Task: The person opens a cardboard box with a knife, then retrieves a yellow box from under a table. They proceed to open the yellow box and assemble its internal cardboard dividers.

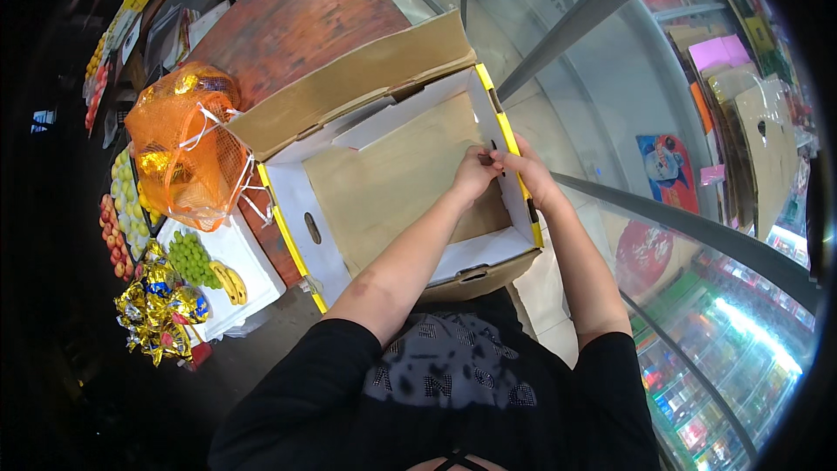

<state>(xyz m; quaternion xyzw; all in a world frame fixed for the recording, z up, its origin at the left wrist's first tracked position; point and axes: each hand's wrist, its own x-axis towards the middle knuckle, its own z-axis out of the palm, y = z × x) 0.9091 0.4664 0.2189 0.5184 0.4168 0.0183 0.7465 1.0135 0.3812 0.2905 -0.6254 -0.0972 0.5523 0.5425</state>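
An open cardboard box [392,174] with white inner walls, a brown bottom and yellow-and-black rims sits in front of me. My left hand [475,173] reaches inside it to the right wall, its fingers pinched together beside a dark slot. What those fingers hold, if anything, is too small to make out. From outside, my right hand [534,176] grips that same wall, its fingertips meeting the left hand's at the slot. A long brown flap [357,83] stands folded outward along the far side.
A reddish wooden table [305,13] lies beyond the box. At left are an orange mesh bag [187,153], green grapes [192,259], bananas [230,283] on a white foam lid [253,253], and shiny gold-wrapped items [161,305]. Glass panels with a grey metal frame [697,231] rise at right.
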